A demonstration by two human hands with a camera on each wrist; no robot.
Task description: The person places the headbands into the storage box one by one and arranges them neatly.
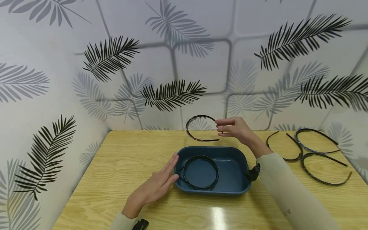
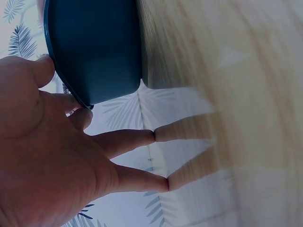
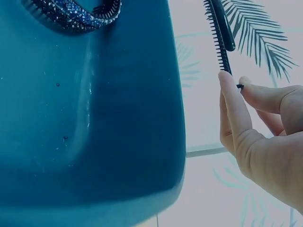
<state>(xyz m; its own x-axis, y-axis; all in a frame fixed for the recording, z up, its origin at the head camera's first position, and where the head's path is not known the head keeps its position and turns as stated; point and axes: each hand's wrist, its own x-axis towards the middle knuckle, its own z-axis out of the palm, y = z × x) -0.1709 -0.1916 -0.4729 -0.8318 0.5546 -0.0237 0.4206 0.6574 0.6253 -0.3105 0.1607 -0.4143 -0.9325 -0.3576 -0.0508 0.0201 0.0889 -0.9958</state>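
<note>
My right hand [image 1: 237, 129] pinches one end of a dark toothed headband [image 1: 211, 140] between thumb and fingers, up above the back rim of a blue plastic tray [image 1: 212, 192]. In the right wrist view the headband's row of teeth [image 3: 218, 35] points toward the tray. Headbands [image 1: 217, 174] lie overlapping in the tray's left half; one shows blue-silver glitter [image 3: 71, 16] up close. At the tray's left end, my left hand [image 1: 156, 185] touches the rim with its fingers extended. Two of its fingertips [image 2: 161, 182] meet the tabletop in the left wrist view.
On the right of the wooden table [image 1: 120, 172] lie three more headbands: one at the left [image 1: 294, 141], a bluish one behind [image 1: 311, 150] and one in front [image 1: 325, 182], close together. A leaf-patterned wall [image 1: 161, 64] rises behind the table.
</note>
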